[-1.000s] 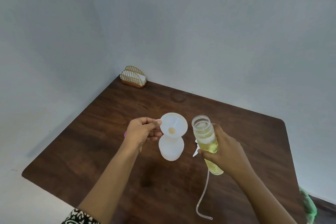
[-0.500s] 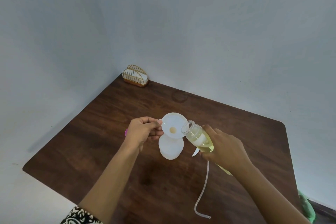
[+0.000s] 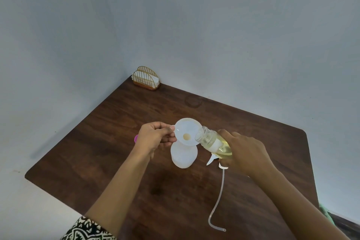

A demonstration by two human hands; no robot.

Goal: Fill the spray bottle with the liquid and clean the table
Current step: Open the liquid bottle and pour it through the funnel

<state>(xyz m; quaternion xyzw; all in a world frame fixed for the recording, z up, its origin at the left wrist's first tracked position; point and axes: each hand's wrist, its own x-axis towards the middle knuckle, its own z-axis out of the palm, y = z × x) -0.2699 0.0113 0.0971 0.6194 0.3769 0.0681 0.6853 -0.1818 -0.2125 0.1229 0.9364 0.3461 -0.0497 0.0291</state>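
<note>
Left hand [image 3: 153, 138] is pinching the white plastic funnel [image 3: 187, 132] seated in the translucent white spray bottle [image 3: 184, 157] on the dark wood table [image 3: 116, 142], right hand [image 3: 247, 154] is gripping the tilted clear bottle of yellow liquid [image 3: 212, 142] at the funnel's rim; fast tipping is risking overflow.

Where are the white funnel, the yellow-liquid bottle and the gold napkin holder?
White plastic funnel [image 3: 189, 129]: head view, inner wall.
Clear bottle of yellow liquid [image 3: 206, 138]: head view, neck.
Gold wire napkin holder [image 3: 144, 79]: head view, front arch.
</note>
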